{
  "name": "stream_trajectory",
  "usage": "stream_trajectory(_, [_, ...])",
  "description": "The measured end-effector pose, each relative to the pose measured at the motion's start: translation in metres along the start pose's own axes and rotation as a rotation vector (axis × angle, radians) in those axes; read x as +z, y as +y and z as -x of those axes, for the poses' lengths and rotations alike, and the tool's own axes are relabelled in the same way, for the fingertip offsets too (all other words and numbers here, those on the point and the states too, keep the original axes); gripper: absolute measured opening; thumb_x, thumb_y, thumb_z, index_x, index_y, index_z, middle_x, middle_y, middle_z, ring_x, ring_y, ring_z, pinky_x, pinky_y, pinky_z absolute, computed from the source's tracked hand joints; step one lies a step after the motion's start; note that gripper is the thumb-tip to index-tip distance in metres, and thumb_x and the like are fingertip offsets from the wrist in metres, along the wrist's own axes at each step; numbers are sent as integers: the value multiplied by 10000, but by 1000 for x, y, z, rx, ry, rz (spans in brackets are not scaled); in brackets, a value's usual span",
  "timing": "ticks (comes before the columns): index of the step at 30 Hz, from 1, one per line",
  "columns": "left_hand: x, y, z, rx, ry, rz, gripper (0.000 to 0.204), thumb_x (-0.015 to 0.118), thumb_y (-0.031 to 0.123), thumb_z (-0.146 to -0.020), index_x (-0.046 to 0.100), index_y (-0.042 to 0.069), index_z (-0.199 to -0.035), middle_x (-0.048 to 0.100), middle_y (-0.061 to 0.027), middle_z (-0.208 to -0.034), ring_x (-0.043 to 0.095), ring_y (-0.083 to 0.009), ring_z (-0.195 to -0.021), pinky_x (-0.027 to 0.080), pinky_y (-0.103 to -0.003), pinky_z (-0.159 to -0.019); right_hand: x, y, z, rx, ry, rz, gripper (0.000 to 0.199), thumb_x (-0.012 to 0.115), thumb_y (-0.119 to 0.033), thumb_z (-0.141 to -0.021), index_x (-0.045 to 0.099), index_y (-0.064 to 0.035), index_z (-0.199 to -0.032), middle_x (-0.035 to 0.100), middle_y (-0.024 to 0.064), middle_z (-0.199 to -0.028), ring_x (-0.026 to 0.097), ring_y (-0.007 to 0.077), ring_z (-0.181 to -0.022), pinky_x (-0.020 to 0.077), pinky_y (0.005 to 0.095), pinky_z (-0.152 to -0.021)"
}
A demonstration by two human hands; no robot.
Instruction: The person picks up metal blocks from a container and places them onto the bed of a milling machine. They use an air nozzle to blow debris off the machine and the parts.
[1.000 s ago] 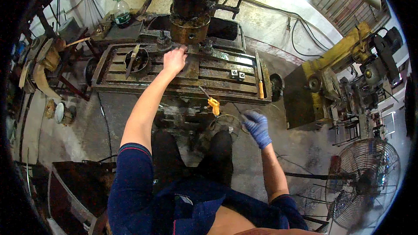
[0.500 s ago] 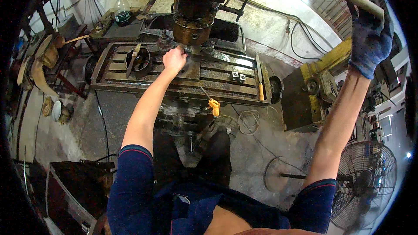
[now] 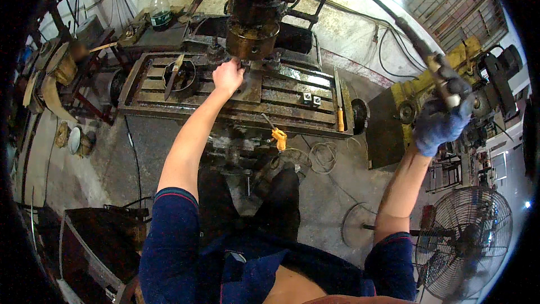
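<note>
I stand at a drill press with a dark slotted work table. My bare left hand rests on a flat metal piece lying on that table, right below the round rusty spindle head. My right hand, in a blue glove, is raised at the right and gripped around the end of the machine's long feed lever, which slants up toward the machine head.
A ring-shaped part lies on the table's left end. An orange-handled tool hangs at the table's front, another at its right end. A yellow machine, a floor fan, a plastic bottle and cables surround me.
My right hand rose from low beside my hip to the lever at upper right and now pulls it somewhat lower. My left hand stayed on the piece under the spindle.
</note>
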State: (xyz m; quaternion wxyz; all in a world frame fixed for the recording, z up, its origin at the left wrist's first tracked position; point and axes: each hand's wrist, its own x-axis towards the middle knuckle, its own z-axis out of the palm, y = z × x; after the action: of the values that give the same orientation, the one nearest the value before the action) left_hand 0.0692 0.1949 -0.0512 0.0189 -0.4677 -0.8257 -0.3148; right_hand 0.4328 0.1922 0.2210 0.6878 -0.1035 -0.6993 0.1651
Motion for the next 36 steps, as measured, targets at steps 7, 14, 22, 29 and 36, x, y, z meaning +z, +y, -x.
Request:
stream_trajectory(7, [2,0,-1,48,8,10,206,652,281,-719,596,109,-818,632,-121,-728,620,-323,-721,486,-439,-621,4,3,14,-144,1,197,289,391,-270,-890,503,-27,-781,587,181,-906,551,297,-884,376,445,-913])
stream_trajectory(14, [-1,1,-6,-24,-40,106,308,671,333,-716,606,87,-889,636,-147,-835,610,-319,-836,483,-429,-705,1,8,29,-104,-19,-78,361,368,-309,-904,489,15,-803,581,166,-906,559,317,-953,373,434,-906])
stream_trajectory(22, [-5,-6,-25,19,-171,7,364,688,331,-698,618,45,-911,633,-170,-890,602,-332,-861,483,-425,-749,-3,-3,2,22,-9,52,381,385,-263,-905,563,63,-820,593,152,-852,564,315,-956,369,437,-915])
stream_trajectory(29, [1,-9,-26,-50,-166,14,364,695,327,-689,623,53,-918,634,-169,-893,601,-327,-870,482,-426,-747,-8,-3,-1,7,-28,89,325,457,-240,-855,604,49,-843,630,137,-850,581,233,-874,406,342,-851])
stream_trajectory(36, [-15,10,-15,-21,-151,22,340,685,289,-700,635,43,-930,628,-190,-896,594,-336,-880,479,-421,-755,-15,-1,2,-271,-65,639,345,395,-248,-892,573,38,-820,616,122,-831,576,205,-851,406,310,-823])
